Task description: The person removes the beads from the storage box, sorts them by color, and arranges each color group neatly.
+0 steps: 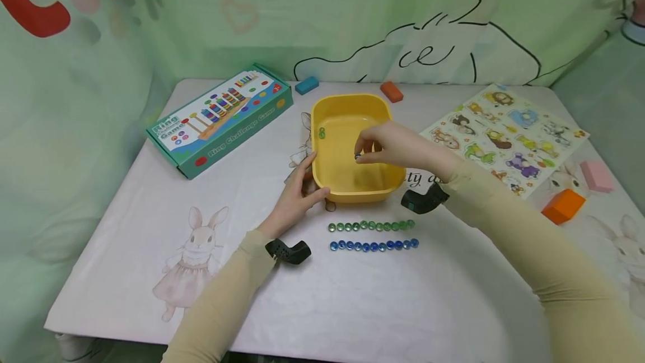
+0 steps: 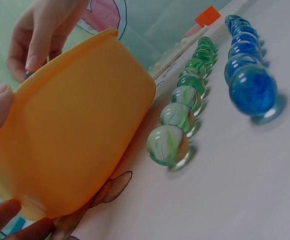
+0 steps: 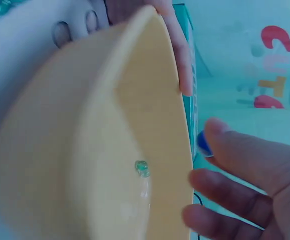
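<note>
A yellow plastic basin [image 1: 353, 190] stands on the table. My left hand [image 1: 297, 189] grips its near left corner, fingers along the left side and thumb at the near side. Above the basin, my right hand [image 1: 385, 147] pinches a blue marble [image 3: 203, 144] between thumb and index finger. Green marbles [image 1: 322, 133] lie inside the basin by the left wall. In front of the basin runs a row of green marbles [image 1: 372, 226], and nearer to me a row of blue marbles [image 1: 374, 246].
A green Ring Challenge Game box [image 1: 221, 122] lies at the back left. Blue [image 1: 307, 85] and red [image 1: 391, 92] blocks sit behind the basin. To the right are an animal sticker sheet [image 1: 504, 133], an orange block [image 1: 563, 206] and a pink block [image 1: 597, 176].
</note>
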